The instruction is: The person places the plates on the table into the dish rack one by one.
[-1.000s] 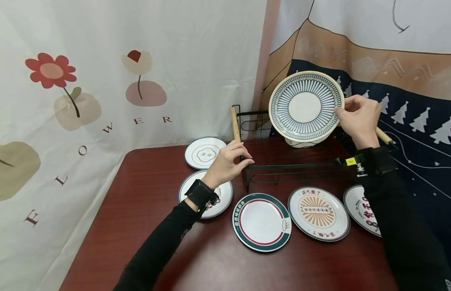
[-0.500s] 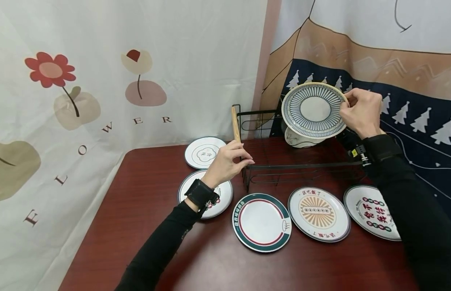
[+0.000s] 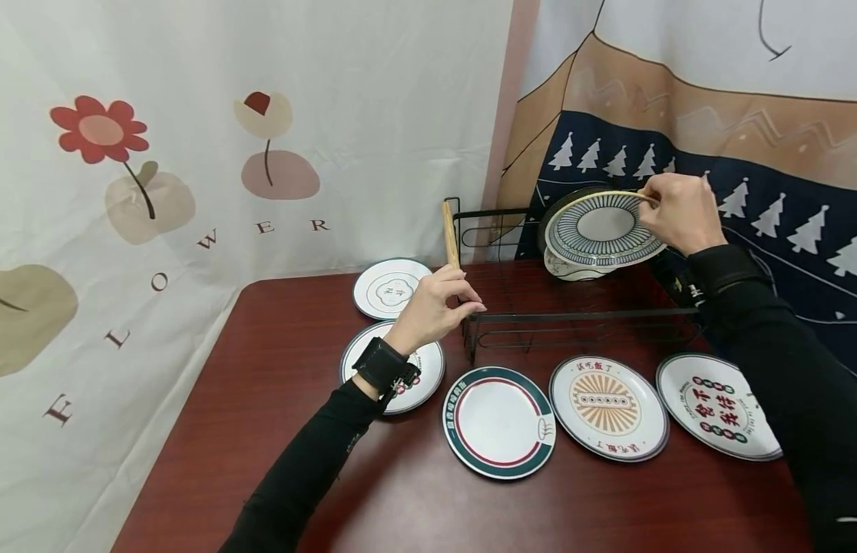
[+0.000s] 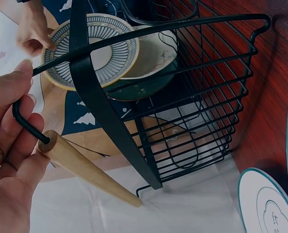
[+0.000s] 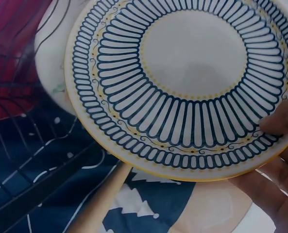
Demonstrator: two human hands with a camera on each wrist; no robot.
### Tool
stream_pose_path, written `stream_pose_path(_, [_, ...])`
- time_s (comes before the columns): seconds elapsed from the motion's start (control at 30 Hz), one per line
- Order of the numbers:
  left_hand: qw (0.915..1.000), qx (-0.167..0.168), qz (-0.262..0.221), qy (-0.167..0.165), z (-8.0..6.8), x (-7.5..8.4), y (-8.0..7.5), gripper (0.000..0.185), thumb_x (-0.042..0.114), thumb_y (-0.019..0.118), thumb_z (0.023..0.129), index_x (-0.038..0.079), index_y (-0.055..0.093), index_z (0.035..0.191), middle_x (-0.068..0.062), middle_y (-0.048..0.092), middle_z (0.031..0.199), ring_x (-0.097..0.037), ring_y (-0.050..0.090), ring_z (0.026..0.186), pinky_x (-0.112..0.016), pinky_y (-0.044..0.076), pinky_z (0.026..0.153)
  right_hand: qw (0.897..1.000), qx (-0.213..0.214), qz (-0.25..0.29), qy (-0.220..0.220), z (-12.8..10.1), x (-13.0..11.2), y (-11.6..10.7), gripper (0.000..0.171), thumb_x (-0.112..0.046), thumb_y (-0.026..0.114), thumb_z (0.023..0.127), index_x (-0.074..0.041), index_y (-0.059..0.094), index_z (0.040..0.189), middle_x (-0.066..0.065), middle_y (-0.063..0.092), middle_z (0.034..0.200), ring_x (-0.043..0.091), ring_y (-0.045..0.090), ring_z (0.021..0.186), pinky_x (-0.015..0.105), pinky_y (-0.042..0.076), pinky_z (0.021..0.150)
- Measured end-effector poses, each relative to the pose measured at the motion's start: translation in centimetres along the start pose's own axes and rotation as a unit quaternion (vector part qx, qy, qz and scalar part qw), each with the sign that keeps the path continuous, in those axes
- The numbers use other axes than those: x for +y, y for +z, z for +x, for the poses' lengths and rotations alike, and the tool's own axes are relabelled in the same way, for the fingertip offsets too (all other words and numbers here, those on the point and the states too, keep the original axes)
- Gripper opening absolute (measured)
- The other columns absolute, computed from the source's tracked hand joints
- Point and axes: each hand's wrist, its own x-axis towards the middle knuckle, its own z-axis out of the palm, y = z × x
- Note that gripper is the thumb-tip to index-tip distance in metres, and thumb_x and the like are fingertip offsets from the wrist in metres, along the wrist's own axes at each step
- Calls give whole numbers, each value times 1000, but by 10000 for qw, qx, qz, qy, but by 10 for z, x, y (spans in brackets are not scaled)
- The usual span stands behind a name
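My right hand [image 3: 684, 213] pinches the right rim of a blue-and-white patterned plate [image 3: 604, 226] with a yellow edge, thumb on its upper face. The plate leans over a white bowl [image 3: 574, 269] inside a black wire dish rack [image 3: 580, 316]. In the left wrist view a dark green dish [image 4: 146, 89] shows below the bowl [image 4: 151, 53]. My left hand [image 3: 438, 307] holds the rack's front left corner, its thumb and fingers around the black wire next to a wooden handle [image 4: 93, 167]. The right wrist view shows the plate [image 5: 192, 53] close up, with the thumb [image 5: 282, 116] over its rim.
Several plates lie on the red-brown table [image 3: 263, 384]: a green-rimmed plate [image 3: 499, 422], a sunburst plate [image 3: 608, 407] and a red-lettered plate [image 3: 719, 407] in front of the rack, with a white plate [image 3: 392, 289] to its left. Printed curtains [image 3: 373, 115] hang behind.
The patterned plate has come down toward the rack and tilted flatter, its right rim still pinched by the right hand. The left hand has stayed at the rack's corner.
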Motion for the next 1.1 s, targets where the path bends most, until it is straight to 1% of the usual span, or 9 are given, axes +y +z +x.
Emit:
stream_pose_path(0.17, [10000, -6, -55, -24, 1, 0, -1, 6, 9, 85, 83, 10, 79, 83, -2, 66, 81, -16, 56, 82, -32, 47, 73, 9998, -130, 12, -127, -1, 8, 8, 8, 2, 63, 82, 5, 70, 83, 22, 67, 78, 38, 60, 67, 52, 43, 63])
stream_pose_path(0.27, [10000, -7, -83, -25, 2, 0, -1, 6, 10, 85, 84, 10, 79, 83, -2, 66, 81, -16, 56, 83, -37, 49, 72, 9996, -223, 51, -185, 0, 13, 12, 7, 3, 63, 82, 6, 69, 83, 22, 67, 78, 39, 61, 67, 53, 45, 65])
stream_pose_path(0.33, [10000, -27, -84, -38, 3, 0, -1, 6, 10, 84, 84, 10, 79, 83, -2, 66, 81, -16, 56, 83, -38, 49, 72, 9993, -319, 39, -172, 0, 17, 15, 7, 4, 63, 82, 6, 69, 83, 22, 67, 78, 38, 60, 68, 53, 45, 66])
stream_pose_path(0.5, [9999, -108, -22, -64, 2, -1, -1, 5, 13, 84, 86, 11, 80, 84, -1, 66, 81, -15, 55, 82, -31, 46, 74, 9983, -576, -53, -38, 0, 25, 23, 6, 5, 63, 82, 6, 68, 82, 22, 66, 78, 38, 60, 68, 54, 46, 65])
stream_pose_path(0.53, [9999, -109, -23, -63, 3, -1, -1, 5, 13, 84, 86, 11, 80, 84, -1, 66, 81, -15, 55, 82, -31, 46, 73, 9982, -593, -53, -35, 1, 26, 25, 6, 5, 63, 82, 6, 68, 82, 22, 67, 78, 38, 61, 68, 54, 46, 66])
stream_pose_path(0.7, [9999, -116, 20, -78, 3, 0, -2, 5, 15, 83, 86, 12, 80, 84, 0, 65, 80, -14, 54, 81, -31, 46, 73, 9981, -619, 20, -31, 3, 32, 34, 5, 7, 62, 81, 8, 68, 80, 23, 66, 77, 38, 61, 68, 53, 47, 68])
stream_pose_path(0.8, [9998, -142, 19, -121, 3, 1, -2, 5, 15, 83, 87, 12, 80, 84, 0, 64, 80, -14, 53, 81, -30, 45, 74, 9978, -670, -4, -12, 2, 36, 39, 5, 7, 63, 80, 6, 67, 78, 20, 64, 74, 37, 60, 66, 53, 46, 67])
stream_pose_path(1.0, [9997, -178, -11, -159, 2, 0, -1, 5, 16, 83, 87, 13, 80, 84, 1, 63, 79, -22, 56, 80, -27, 43, 73, 9981, -619, -22, -74, -4, 44, 49, 6, 6, 63, 78, 4, 66, 73, 18, 62, 69, 37, 58, 64, 56, 46, 64])
stream_pose_path(1.1, [9997, -189, 5, -135, 2, 1, -1, 5, 16, 83, 87, 13, 80, 84, 1, 63, 79, -22, 56, 80, -27, 43, 72, 9981, -622, 1, 6, -5, 48, 50, 5, 6, 63, 78, 5, 66, 74, 19, 61, 69, 37, 56, 65, 53, 44, 64])
